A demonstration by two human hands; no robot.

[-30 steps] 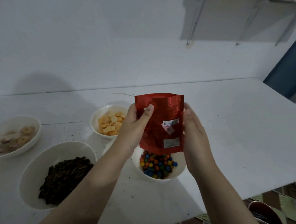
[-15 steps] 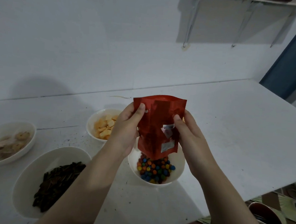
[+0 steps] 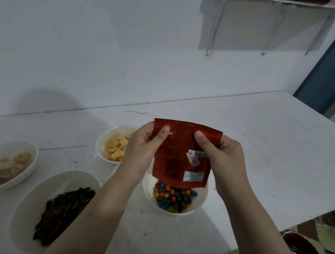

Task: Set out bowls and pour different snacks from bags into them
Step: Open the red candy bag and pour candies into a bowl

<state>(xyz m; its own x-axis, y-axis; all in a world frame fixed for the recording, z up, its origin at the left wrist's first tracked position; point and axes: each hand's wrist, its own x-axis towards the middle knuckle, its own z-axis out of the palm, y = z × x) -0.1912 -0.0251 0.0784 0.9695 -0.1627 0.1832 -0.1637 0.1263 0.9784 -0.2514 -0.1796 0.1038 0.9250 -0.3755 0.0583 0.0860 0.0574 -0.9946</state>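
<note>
While both hands pinched the red bag (image 3: 177, 157) upside down over the candy bowl (image 3: 199, 201), left hand (image 3: 141, 150) & right hand (image 3: 223, 158) at its top corners, pouring looked nearly done; next prob. needs a shake, then setting it aside.

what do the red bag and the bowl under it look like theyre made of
The red bag looks like thin foil or plastic film with a dull sheen: it creases and bends where the left hand and right hand pinch it. The candy bowl looks like glazed white ceramic or melamine, smooth and rigid; which one cannot be told.
</note>
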